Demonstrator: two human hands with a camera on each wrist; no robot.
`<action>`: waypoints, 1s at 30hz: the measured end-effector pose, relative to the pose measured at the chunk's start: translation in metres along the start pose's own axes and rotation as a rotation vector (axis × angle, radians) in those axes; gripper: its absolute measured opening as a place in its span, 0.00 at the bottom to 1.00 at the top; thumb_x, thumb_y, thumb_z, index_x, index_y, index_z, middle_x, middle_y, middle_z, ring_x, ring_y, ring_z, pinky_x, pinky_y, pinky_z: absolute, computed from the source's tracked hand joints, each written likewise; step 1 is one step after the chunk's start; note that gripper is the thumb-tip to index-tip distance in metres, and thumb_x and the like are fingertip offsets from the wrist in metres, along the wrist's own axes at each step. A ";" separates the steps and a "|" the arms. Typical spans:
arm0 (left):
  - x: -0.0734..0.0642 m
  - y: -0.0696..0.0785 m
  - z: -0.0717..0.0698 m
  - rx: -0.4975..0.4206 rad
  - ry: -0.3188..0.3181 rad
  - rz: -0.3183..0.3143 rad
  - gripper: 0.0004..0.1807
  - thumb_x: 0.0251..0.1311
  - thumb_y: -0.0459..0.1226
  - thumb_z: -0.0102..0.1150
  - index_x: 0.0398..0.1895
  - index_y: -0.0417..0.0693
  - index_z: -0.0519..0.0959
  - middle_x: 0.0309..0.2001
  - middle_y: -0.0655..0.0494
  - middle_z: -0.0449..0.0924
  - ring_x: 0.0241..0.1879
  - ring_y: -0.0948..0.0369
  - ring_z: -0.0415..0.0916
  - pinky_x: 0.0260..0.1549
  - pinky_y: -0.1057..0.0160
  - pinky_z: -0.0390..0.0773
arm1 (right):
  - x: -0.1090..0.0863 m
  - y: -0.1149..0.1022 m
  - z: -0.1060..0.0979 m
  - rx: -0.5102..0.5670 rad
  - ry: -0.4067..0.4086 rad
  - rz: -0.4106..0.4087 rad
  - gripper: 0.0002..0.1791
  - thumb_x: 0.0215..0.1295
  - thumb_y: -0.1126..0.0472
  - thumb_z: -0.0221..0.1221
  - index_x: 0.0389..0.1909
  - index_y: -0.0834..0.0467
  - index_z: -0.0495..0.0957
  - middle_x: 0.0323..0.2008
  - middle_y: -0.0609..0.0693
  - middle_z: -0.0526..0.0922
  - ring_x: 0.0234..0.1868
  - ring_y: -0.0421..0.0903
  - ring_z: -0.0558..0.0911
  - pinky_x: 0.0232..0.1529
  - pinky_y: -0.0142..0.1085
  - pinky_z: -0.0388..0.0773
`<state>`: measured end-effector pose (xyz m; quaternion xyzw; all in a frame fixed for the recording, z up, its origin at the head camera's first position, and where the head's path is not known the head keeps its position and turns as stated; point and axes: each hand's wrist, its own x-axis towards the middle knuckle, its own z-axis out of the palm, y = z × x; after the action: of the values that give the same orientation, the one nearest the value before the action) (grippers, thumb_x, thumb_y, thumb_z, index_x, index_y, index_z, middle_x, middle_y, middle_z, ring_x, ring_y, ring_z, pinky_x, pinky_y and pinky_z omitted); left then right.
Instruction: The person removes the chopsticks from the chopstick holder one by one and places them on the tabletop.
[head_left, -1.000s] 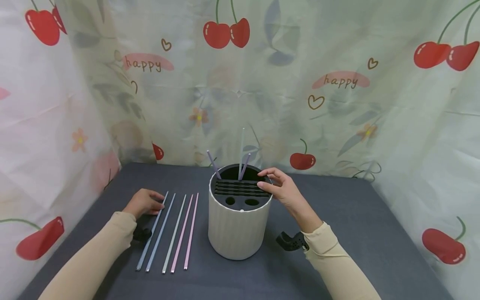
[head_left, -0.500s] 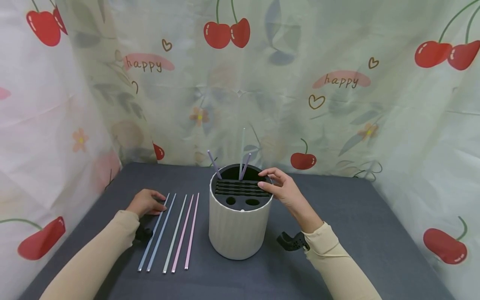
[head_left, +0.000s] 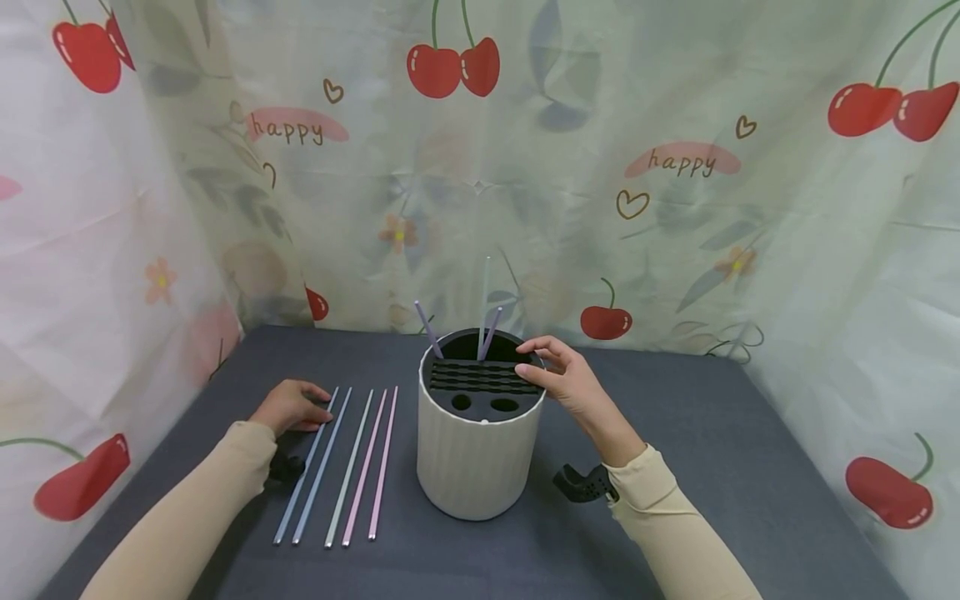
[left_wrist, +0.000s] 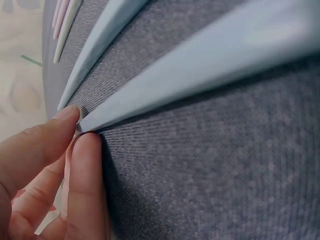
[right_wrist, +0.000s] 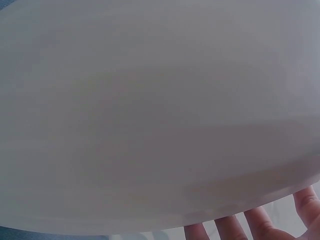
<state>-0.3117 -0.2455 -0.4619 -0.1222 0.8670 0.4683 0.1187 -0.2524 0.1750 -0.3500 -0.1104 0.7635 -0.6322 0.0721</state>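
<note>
My left hand [head_left: 288, 407] pinches the far, thin end of the leftmost blue chopstick [head_left: 294, 498] between thumb and fingertips. That chopstick [left_wrist: 165, 82] lies along the dark cloth in the left wrist view. To its right lie a second blue chopstick [head_left: 322, 467], a pale green one [head_left: 349, 468] and two pink ones. My right hand [head_left: 562, 375] grips the right rim of a white ribbed utensil holder [head_left: 480, 467], fingers over the edge. Its outer wall [right_wrist: 150, 125] fills most of the right wrist view, with fingertips showing beyond the rim.
Two purple chopsticks and a pale one [head_left: 484, 304] stand in the holder's rear compartment. Its black top insert [head_left: 480, 407] has wavy slots and two round holes in front. Dark cloth [head_left: 675, 467] covers the table; a cherry-print curtain [head_left: 525, 192] hangs behind and at the sides.
Over the last second my left hand has shifted very slightly right with the leftmost chopstick's far end. My right hand and the holder keep their place.
</note>
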 end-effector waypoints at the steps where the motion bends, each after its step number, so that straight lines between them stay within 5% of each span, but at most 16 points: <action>1: 0.000 0.000 0.000 0.003 -0.006 0.002 0.23 0.52 0.26 0.68 0.53 0.31 0.76 0.47 0.33 0.73 0.23 0.62 0.80 0.27 0.65 0.85 | 0.000 0.000 0.000 0.000 -0.002 -0.003 0.15 0.65 0.55 0.62 0.51 0.53 0.74 0.74 0.55 0.55 0.75 0.55 0.53 0.65 0.61 0.65; 12: -0.007 0.014 -0.006 -0.112 -0.045 0.043 0.19 0.64 0.34 0.59 0.54 0.30 0.74 0.40 0.42 0.81 0.32 0.60 0.80 0.31 0.64 0.85 | -0.001 0.000 0.000 -0.004 0.006 -0.002 0.14 0.66 0.56 0.61 0.50 0.51 0.74 0.73 0.55 0.55 0.75 0.55 0.54 0.64 0.60 0.67; 18: -0.028 0.066 -0.016 -0.186 -0.029 0.218 0.25 0.70 0.45 0.53 0.61 0.36 0.71 0.55 0.36 0.77 0.41 0.60 0.81 0.42 0.62 0.84 | 0.000 -0.001 0.001 0.003 0.002 -0.007 0.15 0.66 0.56 0.61 0.52 0.53 0.73 0.73 0.56 0.56 0.74 0.55 0.56 0.63 0.58 0.68; 24: -0.075 0.124 -0.017 -0.335 -0.102 0.420 0.27 0.66 0.49 0.57 0.61 0.42 0.72 0.46 0.53 0.80 0.41 0.64 0.82 0.46 0.61 0.83 | -0.001 -0.001 0.000 0.005 -0.005 -0.001 0.16 0.66 0.56 0.61 0.52 0.54 0.73 0.73 0.57 0.56 0.74 0.56 0.55 0.64 0.58 0.66; 30: -0.108 0.151 -0.001 -0.453 -0.178 0.603 0.14 0.64 0.42 0.60 0.51 0.51 0.78 0.45 0.57 0.80 0.43 0.61 0.82 0.47 0.62 0.83 | 0.000 -0.001 0.001 -0.008 0.002 0.008 0.16 0.66 0.55 0.61 0.52 0.53 0.73 0.72 0.56 0.58 0.73 0.56 0.57 0.61 0.54 0.69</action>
<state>-0.2591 -0.1551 -0.3084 0.1563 0.7249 0.6705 0.0206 -0.2517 0.1739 -0.3490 -0.1067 0.7666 -0.6290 0.0735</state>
